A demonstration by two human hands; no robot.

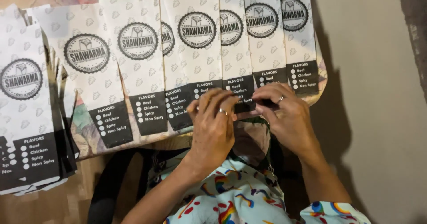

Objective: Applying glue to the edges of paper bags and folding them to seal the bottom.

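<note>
A plain beige floor (378,95) lies at right under warm light, a patterned cloth-covered board (84,137) beside it.

A single camera worn on the person's head looks almost straight down, close over the counter (369,117). The near edge of the view takes in the person's own forearms and lap; the far edge cuts off the tops of a row of paper bags (195,46) fanned across the counter.

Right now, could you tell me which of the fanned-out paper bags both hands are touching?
The fifth bag from the left in the fanned row. The left hand and right hand both rest on its black bottom edge; the other bags lie untouched.
</note>
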